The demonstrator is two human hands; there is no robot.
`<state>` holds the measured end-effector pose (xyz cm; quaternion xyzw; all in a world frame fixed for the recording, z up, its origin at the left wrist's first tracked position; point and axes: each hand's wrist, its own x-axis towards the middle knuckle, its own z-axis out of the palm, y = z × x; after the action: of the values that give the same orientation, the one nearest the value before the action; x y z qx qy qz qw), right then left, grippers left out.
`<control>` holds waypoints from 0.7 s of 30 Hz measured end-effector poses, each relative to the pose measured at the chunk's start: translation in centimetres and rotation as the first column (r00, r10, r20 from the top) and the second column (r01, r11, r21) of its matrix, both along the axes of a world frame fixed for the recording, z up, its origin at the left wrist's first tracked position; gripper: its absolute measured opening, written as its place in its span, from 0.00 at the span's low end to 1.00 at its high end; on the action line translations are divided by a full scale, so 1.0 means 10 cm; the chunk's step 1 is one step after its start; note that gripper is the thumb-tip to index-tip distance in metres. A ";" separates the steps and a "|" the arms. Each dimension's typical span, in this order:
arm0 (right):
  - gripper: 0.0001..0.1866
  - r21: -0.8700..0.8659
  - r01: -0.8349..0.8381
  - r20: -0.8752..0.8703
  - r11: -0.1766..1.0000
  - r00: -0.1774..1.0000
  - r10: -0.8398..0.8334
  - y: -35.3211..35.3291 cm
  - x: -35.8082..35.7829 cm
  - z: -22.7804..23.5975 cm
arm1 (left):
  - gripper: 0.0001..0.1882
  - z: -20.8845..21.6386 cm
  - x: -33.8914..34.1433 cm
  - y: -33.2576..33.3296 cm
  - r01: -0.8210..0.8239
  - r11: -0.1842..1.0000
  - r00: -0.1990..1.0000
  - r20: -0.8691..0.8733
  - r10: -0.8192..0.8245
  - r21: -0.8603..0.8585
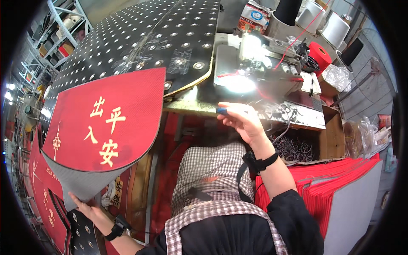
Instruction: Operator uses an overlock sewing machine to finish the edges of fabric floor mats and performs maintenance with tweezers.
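A red doormat (pixel 80 127) with golden characters and a grey backing lies partly on the studded black table at the left, its near edge curling down. My left hand (pixel 87 210) grips that drooping edge by the grey underside; some fingers are hidden behind it. My right hand (pixel 242 121) is raised in front of the sewing machine (pixel 259 63), fingers bent round a small blue thing (pixel 222 110) whose kind I cannot make out. The machine's lamp glares brightly over its bed, and red thread runs down to it.
The studded black table (pixel 170 25) stretches away at the far left. More red mats (pixel 40 187) hang at the left, and a stack of red-edged mats (pixel 323 187) stands at my right. A cardboard box (pixel 333 136) holds tangled trimmings. Thread cones (pixel 312 17) stand behind the machine.
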<state>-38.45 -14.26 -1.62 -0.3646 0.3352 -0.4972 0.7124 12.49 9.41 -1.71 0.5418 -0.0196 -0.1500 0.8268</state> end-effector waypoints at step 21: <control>0.08 -0.053 -0.507 -0.780 0.860 -0.517 -0.353 -0.32 -2.13 -0.40 | 0.38 0.00 -0.59 -0.03 -0.264 0.781 0.391 0.803 -0.450 0.566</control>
<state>-59.80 -17.50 -5.66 -0.7924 0.6029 0.0866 -0.0336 6.62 9.13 -1.75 0.7659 -0.4526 0.1257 0.4389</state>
